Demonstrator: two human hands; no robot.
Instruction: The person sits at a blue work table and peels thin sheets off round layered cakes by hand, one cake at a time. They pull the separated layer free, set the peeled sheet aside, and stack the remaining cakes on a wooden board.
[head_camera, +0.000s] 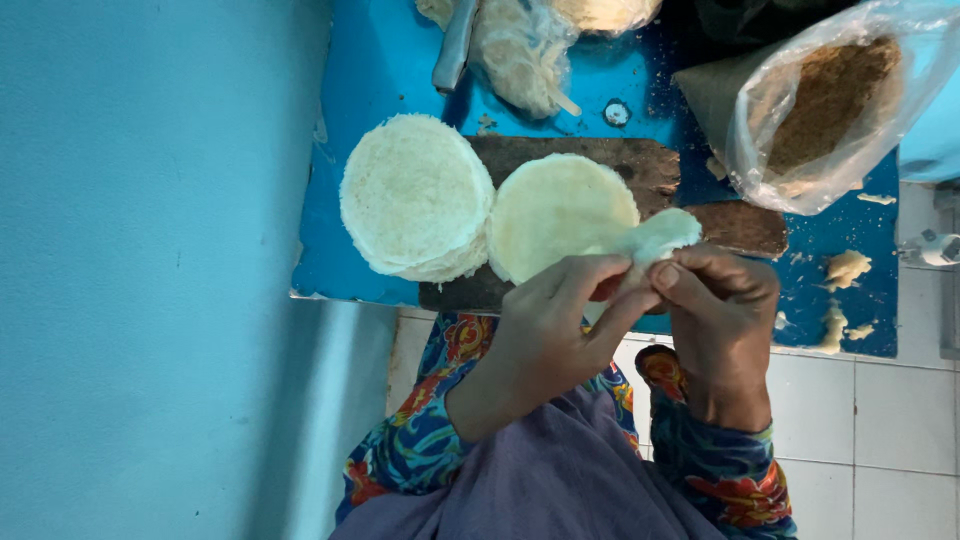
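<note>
- Purple cloth (560, 470) over the lap fills the near edge of the view, with the patterned blue, orange and red sleeves (420, 440) of the person just beyond it.
- Both hands meet in the middle: the left hand (545, 335) and the right hand (720, 320) are brought together, fingertips pinched on one edge of a thin pale wrapper (560, 215).
- That wrapper lies round and flat on a dark wooden board (650, 165), its right edge lifted and folded over between the fingers.
- Left of it, touching its rim, sits a stack of white round wrappers (415, 195), partly on the board and partly on the blue table (370, 80).
- Far right, a clear plastic bag of brown crumbly filling (830, 100) stands open; pale dough scraps (845, 270) lie to the right of the hands.
- At the far edge lie a grey handle (455, 45) and a bundle of pale strands (520, 55).
- Judged from this grip, peeling goes best slowly, with both thumbs close to the separating edge so that the sheet does not tear.
- Keeping the rest of the sheet flat on the board should stop it stretching out of round.
- Whether one sheet or two is pinched cannot be told.
</note>
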